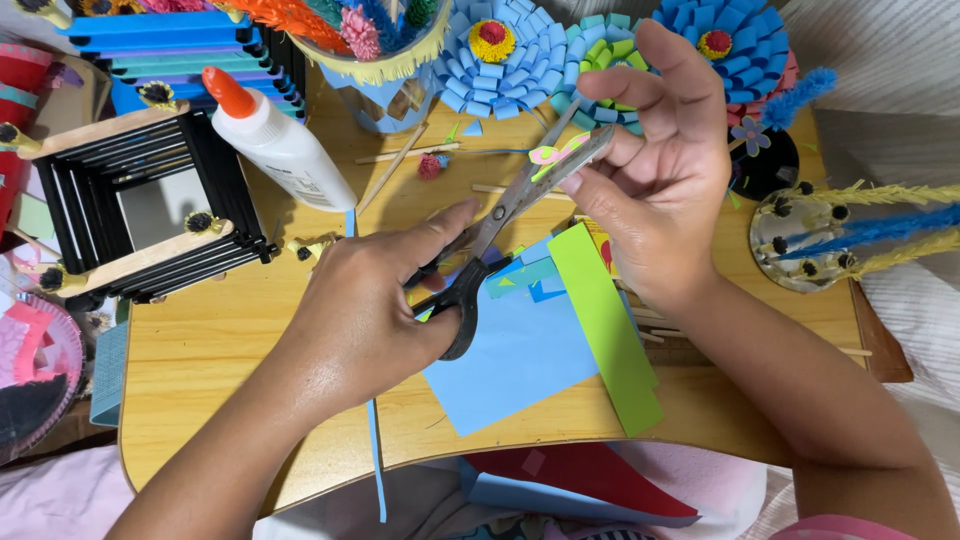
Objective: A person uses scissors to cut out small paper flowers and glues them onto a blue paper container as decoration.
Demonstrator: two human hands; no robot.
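My left hand (375, 305) grips black-handled scissors (500, 235) over the wooden counter (210, 350), blades closing on a small paper cutout (556, 153) pinched in my right hand (665, 190), above blue and green paper sheets (560, 330).

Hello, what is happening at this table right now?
A person is cutting paper. The left hand works black-handled scissors, and the right hand holds a small pink and green paper piece at the blades. Blue paper, a green strip and a glue bottle lie on the wooden table.
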